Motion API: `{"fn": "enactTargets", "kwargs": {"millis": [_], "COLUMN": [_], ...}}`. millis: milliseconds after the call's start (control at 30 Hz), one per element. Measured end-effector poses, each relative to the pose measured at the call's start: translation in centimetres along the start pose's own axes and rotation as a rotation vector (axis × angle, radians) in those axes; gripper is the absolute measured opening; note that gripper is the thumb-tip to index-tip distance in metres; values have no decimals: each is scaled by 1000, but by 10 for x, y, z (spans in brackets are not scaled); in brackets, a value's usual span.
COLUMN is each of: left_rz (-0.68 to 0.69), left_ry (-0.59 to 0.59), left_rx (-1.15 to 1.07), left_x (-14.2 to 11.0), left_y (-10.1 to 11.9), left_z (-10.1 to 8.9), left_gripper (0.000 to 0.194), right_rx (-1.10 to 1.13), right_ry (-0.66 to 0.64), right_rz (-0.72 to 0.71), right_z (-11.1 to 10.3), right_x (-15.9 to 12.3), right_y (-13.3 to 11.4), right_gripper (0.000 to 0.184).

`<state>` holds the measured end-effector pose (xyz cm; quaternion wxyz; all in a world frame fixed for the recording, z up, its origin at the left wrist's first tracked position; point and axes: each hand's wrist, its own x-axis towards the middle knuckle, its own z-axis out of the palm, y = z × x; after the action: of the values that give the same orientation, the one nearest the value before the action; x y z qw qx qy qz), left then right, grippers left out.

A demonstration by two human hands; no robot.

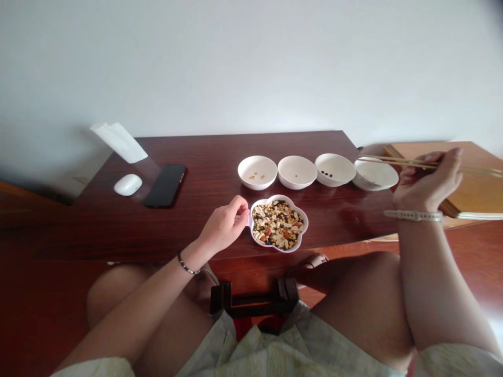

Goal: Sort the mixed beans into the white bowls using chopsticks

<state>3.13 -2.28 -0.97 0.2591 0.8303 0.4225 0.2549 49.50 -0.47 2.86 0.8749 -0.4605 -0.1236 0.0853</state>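
A person's right hand (pixel 428 180) grips wooden chopsticks (pixel 396 162), tips reaching left over the end white bowl (pixel 375 175); the left hand (pixel 223 225) rests curled fingers (pixel 240 207) against a flower-shaped dish (pixel 307 224) of mixed beans (pixel 278 225) on the desk (pixel 220 152), no firm grip evident.

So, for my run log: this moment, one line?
Left hand: on rim of flower-shaped bowl of mixed beans | Right hand: holding chopsticks above white bowl
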Motion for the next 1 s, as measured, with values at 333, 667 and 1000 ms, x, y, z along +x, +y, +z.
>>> {"fn": "enactTargets", "kwargs": {"millis": [333,667,1000], "left_rz": [-11,-5,5], "left_ry": [-11,-24,3], "left_rx": [-5,16,12], "left_x": [-1,-1,0], "left_y": [1,5,0], "left_z": [-1,-3,1], "left_gripper": [7,8,8], "right_rx": [49,-72,-282], "right_ry": [-416,-981,-1317], "right_rz": [0,130,229], "right_z": [25,35,27], "right_x": [-52,-120,-144], "right_y": [10,13,14], "right_gripper": [51,56,54]}}
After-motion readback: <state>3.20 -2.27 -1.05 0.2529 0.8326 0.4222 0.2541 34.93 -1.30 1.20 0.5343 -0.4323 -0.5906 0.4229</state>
